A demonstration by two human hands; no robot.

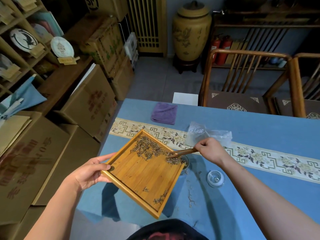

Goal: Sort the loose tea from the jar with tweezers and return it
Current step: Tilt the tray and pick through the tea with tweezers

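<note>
Dim, soft indoor light; wide-angle bending at edges; slight overall blur.

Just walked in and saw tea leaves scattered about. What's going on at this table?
A person is returning loose tea to a jar. The left hand holds a bamboo tray tilted over the blue table, one corner above the glass jar. The right hand grips wooden tweezers, pushing the tea leaves toward that corner. Much tea remains on the tray, and a few strands lie spilled on the cloth. The jar's glass lid sits nearby, off the jar.
</note>
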